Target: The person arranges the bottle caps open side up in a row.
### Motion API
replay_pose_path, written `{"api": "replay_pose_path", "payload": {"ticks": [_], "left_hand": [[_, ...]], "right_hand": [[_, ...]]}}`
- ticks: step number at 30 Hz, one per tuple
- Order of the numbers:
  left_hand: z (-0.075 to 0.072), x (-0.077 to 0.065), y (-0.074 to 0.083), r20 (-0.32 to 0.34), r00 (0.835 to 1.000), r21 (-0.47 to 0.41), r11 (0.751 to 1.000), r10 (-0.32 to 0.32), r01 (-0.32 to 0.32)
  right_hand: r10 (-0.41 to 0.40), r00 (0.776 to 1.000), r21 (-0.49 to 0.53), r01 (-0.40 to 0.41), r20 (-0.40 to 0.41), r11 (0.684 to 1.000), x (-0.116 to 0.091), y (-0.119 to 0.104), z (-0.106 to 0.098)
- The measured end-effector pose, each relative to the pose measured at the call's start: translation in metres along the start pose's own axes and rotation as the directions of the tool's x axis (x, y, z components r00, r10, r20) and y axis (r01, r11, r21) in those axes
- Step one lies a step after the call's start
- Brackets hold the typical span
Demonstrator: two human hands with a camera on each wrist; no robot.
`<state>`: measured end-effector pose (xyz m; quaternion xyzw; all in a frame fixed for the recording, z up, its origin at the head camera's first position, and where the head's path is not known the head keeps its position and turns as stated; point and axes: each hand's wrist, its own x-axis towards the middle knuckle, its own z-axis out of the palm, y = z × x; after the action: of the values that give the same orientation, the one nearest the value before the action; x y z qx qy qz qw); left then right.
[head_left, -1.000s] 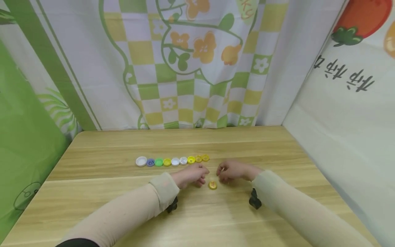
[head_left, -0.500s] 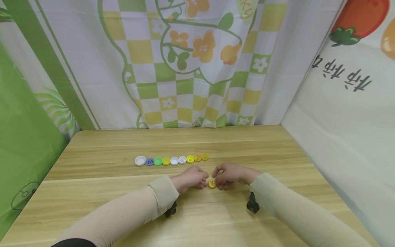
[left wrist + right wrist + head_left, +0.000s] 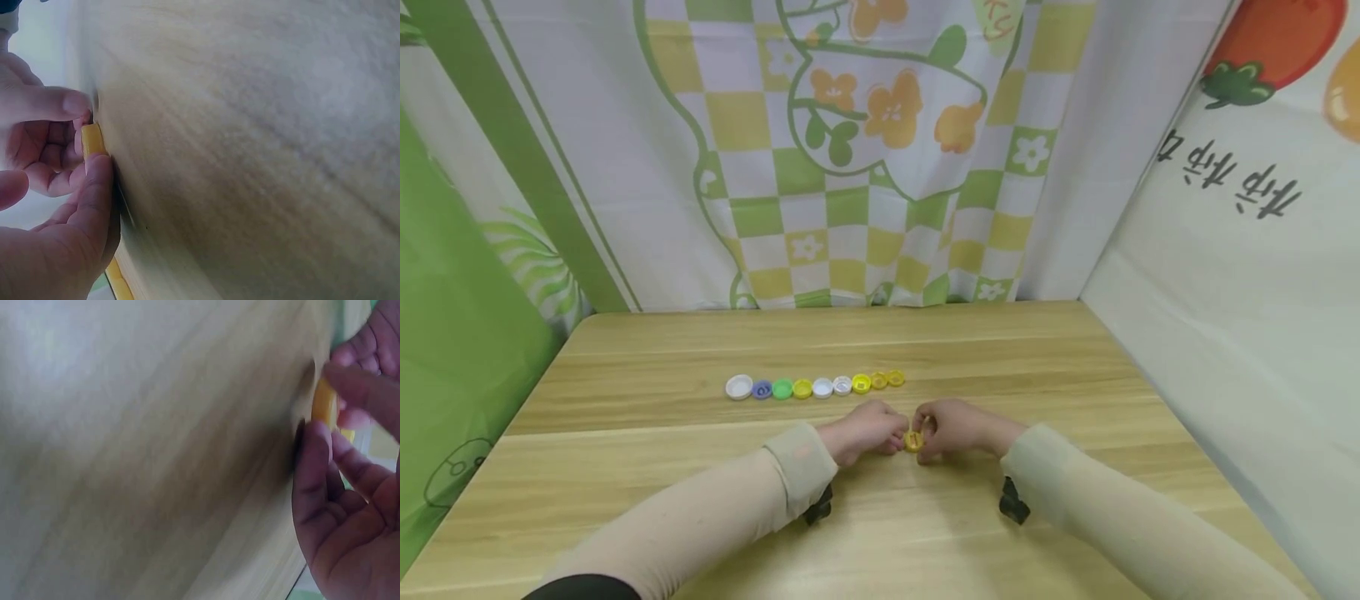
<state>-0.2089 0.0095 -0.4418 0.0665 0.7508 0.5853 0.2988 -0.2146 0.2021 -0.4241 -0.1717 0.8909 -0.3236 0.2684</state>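
A yellow bottle cap [image 3: 913,442] is between my two hands, close to the tabletop [image 3: 880,525]. My right hand [image 3: 958,429] pinches the cap's edge between thumb and finger, as the right wrist view shows on the cap [image 3: 324,403]. From the other side, a fingertip of my left hand [image 3: 867,429] touches the cap [image 3: 94,140]. In the left wrist view the left thumb [image 3: 9,189] stands apart from it. Whether the cap still touches the wood I cannot tell.
Beyond the hands runs a row of caps: a large white one [image 3: 740,387], a blue one [image 3: 763,389], a green one [image 3: 782,388], then several yellow and white ones up to an orange-yellow cap [image 3: 896,378]. A patterned curtain [image 3: 880,208] hangs behind the table.
My right hand has come left and down to the yellow cap and now pinches it. The left hand has edged against it. The cap's red-marked top is less plain now.
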Motion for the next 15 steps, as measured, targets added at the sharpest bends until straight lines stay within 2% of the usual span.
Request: {"api": "replay_pose_path", "payload": {"ticks": [3, 6, 11, 15], "left_hand": [[0.000, 0.000, 0.001, -0.003, 1.000, -0.008, 1.000, 0.001, -0.001], [0.000, 0.000, 0.000, -0.001, 1.000, -0.010, 1.000, 0.000, 0.000], [-0.003, 0.001, 0.000, 0.002, 1.000, 0.003, 1.000, -0.004, 0.004], [-0.010, 0.003, 0.002, 0.002, 1.000, 0.023, 1.000, 0.018, -0.018]], "right_hand": [[-0.029, 0.999, -0.095, 0.025, -0.041, 0.995, 0.002, 0.001, 0.004], [-0.028, 0.998, -0.101, 0.022, -0.059, 0.995, 0.003, 0.003, 0.006], [-0.021, 0.999, -0.044, 0.019, -0.036, 0.999, 0.003, 0.005, 0.001], [0.010, 1.000, 0.021, -0.009, -0.019, 1.000, 0.005, 0.004, -0.006]]}}
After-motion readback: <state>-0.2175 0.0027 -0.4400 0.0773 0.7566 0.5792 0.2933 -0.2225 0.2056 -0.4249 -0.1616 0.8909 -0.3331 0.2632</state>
